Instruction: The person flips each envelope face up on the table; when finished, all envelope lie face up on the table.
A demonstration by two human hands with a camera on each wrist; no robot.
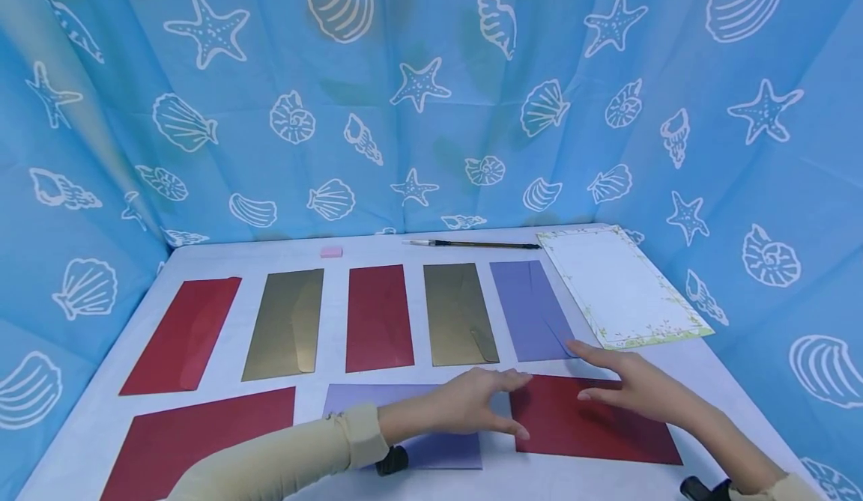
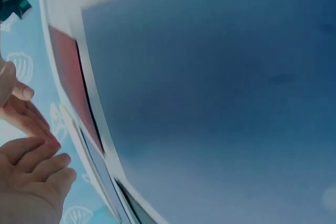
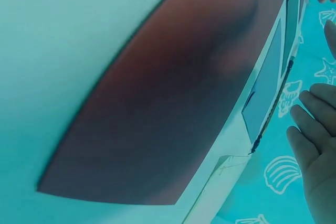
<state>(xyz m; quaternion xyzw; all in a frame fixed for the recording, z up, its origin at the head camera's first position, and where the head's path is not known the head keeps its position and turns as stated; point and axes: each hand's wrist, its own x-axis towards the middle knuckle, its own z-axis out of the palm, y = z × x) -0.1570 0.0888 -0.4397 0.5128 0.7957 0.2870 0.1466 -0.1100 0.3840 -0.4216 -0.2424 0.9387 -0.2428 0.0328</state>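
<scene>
My left hand (image 1: 465, 402) hovers over the right part of a purple envelope (image 1: 445, 452), its fingers and thumb reaching to the left edge of a red envelope (image 1: 586, 433). Above that red envelope's right half is my right hand (image 1: 643, 387), with fingers extended and thumb apart. Its fingertips come close to the lower corner of an upright-lying purple envelope (image 1: 526, 310); contact there cannot be told. Both palms (image 2: 31, 182) (image 3: 323, 166) show in the wrist views with nothing in them. The red envelope (image 3: 157, 98) lies flat below the right hand.
Behind lie a red envelope (image 1: 379, 317), gold envelopes (image 1: 460, 314) (image 1: 279, 325) and another red envelope (image 1: 178, 336). One more red envelope (image 1: 209, 430) is front left. A pink eraser (image 1: 331, 252), a brush (image 1: 479, 244) and bordered paper (image 1: 616, 284) lie farther back. A blue curtain (image 1: 418, 141) encloses the table.
</scene>
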